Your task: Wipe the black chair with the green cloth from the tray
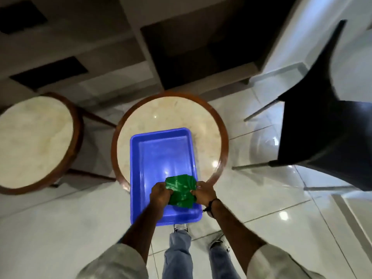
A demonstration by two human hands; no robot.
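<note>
A crumpled green cloth (180,190) sits bunched at the near end of the blue tray (161,156); the black chair (326,125) stands well right of the tray.

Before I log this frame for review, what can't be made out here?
All in the head view:
- green cloth: its sides are covered by the left hand and right hand.
- blue tray: the near floor is hidden under cloth and hands.
- black chair: cut by the right edge, blurred.

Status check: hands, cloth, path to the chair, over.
Left hand and right hand both gripping green cloth over blue tray. Black chair to the right, untouched. Nothing visibly blocking the way.
</note>
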